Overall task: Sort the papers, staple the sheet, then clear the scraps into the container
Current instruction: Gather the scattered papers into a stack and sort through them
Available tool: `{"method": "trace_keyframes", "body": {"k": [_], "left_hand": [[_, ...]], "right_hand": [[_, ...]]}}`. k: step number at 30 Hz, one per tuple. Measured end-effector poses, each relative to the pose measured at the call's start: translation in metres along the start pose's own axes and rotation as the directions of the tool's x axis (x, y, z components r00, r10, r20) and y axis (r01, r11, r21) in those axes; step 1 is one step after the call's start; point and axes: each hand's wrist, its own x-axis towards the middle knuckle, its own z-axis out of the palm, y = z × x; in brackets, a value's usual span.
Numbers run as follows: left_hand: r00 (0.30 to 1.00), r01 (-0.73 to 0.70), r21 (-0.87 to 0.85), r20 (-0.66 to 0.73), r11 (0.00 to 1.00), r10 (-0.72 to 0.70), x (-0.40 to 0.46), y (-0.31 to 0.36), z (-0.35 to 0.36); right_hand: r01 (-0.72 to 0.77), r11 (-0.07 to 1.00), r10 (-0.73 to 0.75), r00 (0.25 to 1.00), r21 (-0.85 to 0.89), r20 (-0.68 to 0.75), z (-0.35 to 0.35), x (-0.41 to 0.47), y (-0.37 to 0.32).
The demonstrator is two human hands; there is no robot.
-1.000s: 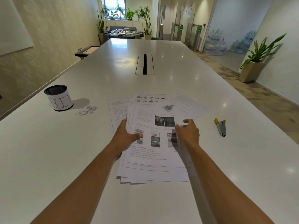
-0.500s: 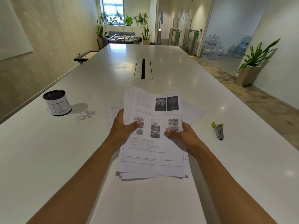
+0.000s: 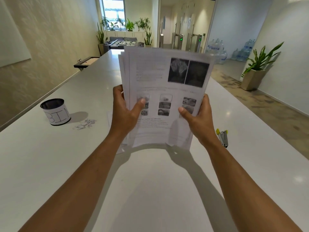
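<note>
A stack of printed papers stands nearly upright above the white table, blurred, with photos on its top sheet. My left hand grips its left edge, thumb on the front. My right hand grips its right edge the same way. The lower edge of the stack hangs just above the table. A corner of another sheet shows on the table behind my left hand. A small grey stapler with yellow ends lies right of my right wrist. Torn paper scraps lie beside a black can labelled BIN at the left.
The long table runs far ahead; a dark tray hangs off its left edge. A potted plant stands on the floor at the right. Water bottles and a foosball table are far off.
Both hands gathered the spread sheets off the table and lifted them upright as one stack. The stapler, scraps and can have stayed put.
</note>
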Motion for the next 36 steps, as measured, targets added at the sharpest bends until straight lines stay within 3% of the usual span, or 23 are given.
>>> {"method": "trace_keyframes", "body": {"k": [3,7,14,18,21,23,24,26,29,33,36], "left_hand": [[0.998,0.058,-0.045,0.009,0.997,-0.058,-0.012,-0.013,-0.001],[0.982,0.186,-0.021,0.021,0.982,-0.186,-0.031,-0.027,0.006],[0.985,0.164,-0.091,-0.033,0.982,-0.168,-0.026,-0.013,0.015],[0.957,0.288,-0.120,0.006,0.950,-0.290,-0.035,-0.026,0.019],[0.922,0.340,-0.163,-0.135,0.926,-0.363,-0.038,-0.046,0.017],[0.877,0.423,0.042,-0.271,0.905,-0.397,-0.033,-0.066,0.012],[0.852,0.494,0.198,-0.303,0.847,-0.427,-0.031,-0.077,0.007],[0.799,0.595,0.512,-0.299,0.619,-0.522,-0.029,-0.099,-0.001],[0.765,0.532,0.783,-0.280,0.323,-0.580,-0.036,-0.119,-0.004],[0.748,0.533,0.819,-0.339,0.212,-0.571,-0.028,-0.128,0.002],[0.713,0.551,0.812,-0.339,0.191,-0.613,-0.015,-0.128,0.011]], "right_hand": [[-0.072,0.995,0.071,0.997,0.069,0.013,-0.003,-0.010,0.013],[-0.147,0.989,0.147,0.989,0.033,0.008,0.002,-0.024,0.030],[-0.107,0.993,0.107,0.994,-0.045,0.007,0.001,-0.019,0.025],[-0.137,0.984,0.138,0.990,-0.116,0.004,-0.002,-0.031,0.043],[-0.154,0.983,0.142,0.983,-0.099,-0.116,-0.009,-0.035,0.048],[-0.175,0.983,0.159,0.967,-0.062,-0.200,-0.016,-0.032,0.049],[-0.189,0.981,0.174,0.957,-0.044,-0.231,-0.020,-0.032,0.050],[-0.229,0.973,0.219,0.936,-0.003,-0.277,-0.025,-0.033,0.054],[-0.297,0.953,0.300,0.909,0.054,-0.291,-0.031,-0.039,0.066],[-0.431,0.880,0.472,0.840,0.201,-0.268,-0.035,-0.052,0.087],[-0.459,0.873,0.488,0.833,0.167,-0.262,-0.038,-0.058,0.099]]}}
